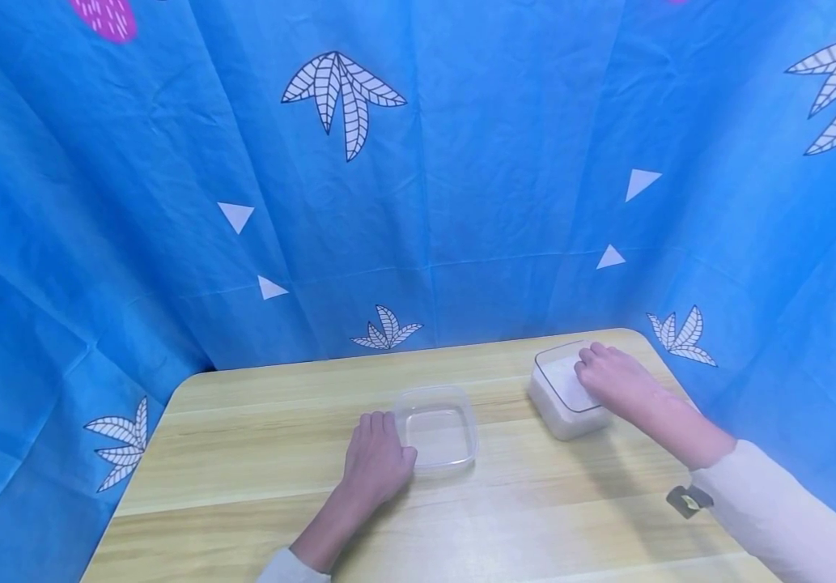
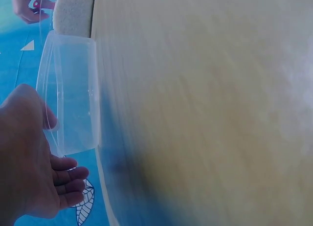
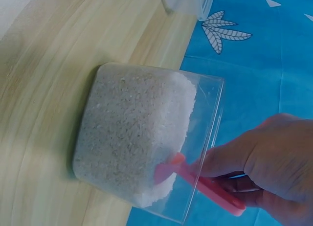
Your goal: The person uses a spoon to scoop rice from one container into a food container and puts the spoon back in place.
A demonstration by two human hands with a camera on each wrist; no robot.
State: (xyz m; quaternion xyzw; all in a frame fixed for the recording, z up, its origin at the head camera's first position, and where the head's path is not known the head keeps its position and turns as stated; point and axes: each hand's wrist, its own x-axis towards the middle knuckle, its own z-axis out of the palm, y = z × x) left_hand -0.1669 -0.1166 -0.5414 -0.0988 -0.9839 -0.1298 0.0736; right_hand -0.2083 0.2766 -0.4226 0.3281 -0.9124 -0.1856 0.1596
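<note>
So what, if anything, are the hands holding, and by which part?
The right hand grips the pink utensil by its handle; the left hand, at the empty container, shows no clear grip.

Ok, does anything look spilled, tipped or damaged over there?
Nothing stands out: the grain container and the empty container stand upright, the pink scoop reaches into the grain, and I see no damage, or spill on the table.

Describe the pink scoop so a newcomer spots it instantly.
On the wooden table, find the clear container of whitish grains, right of the clear tub in the head view. The right hand holds the pink scoop there, its head at the grains. Its pink colour sets it apart from the see-through container and tub.
</note>
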